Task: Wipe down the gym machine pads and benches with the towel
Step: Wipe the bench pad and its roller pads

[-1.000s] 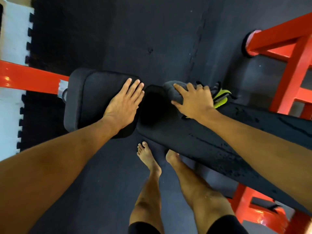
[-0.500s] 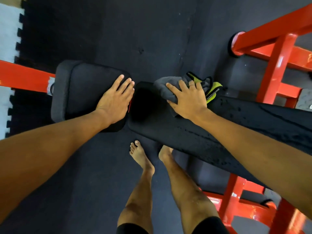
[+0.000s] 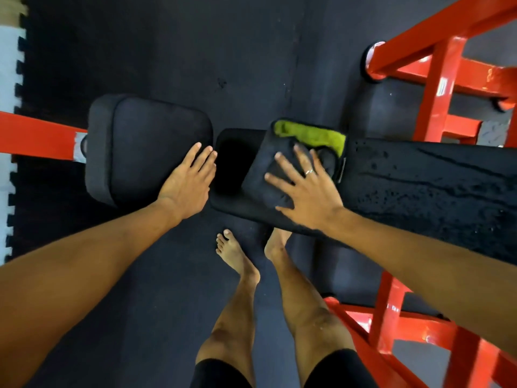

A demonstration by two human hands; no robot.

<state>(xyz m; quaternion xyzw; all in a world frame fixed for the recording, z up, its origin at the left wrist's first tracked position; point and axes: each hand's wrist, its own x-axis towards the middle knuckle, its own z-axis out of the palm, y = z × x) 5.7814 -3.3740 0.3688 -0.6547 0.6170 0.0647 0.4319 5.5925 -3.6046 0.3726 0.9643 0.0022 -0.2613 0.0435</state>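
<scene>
A long black bench pad (image 3: pixel 419 197) runs from the centre to the right edge, wet with streaks and droplets. A dark grey towel (image 3: pixel 268 175) with a lime-green underside lies spread on its left end. My right hand (image 3: pixel 305 189) presses flat on the towel, fingers straight and splayed, a ring on one finger. To the left sits a separate black seat pad (image 3: pixel 140 147). My left hand (image 3: pixel 190 183) rests flat on that pad's right edge with straight fingers.
Red steel frame (image 3: pixel 436 88) rises at the upper right and continues at the lower right under the bench. A red bar (image 3: pixel 36 135) juts in from the left. Dark rubber floor mats (image 3: pixel 195 51) lie all around. My bare feet (image 3: pixel 237 256) stand just before the bench.
The towel has gone from bunched under my right hand to spread flat, with its green side showing at the far edge. My right hand's fingers have splayed. The left hand stays on the seat pad.
</scene>
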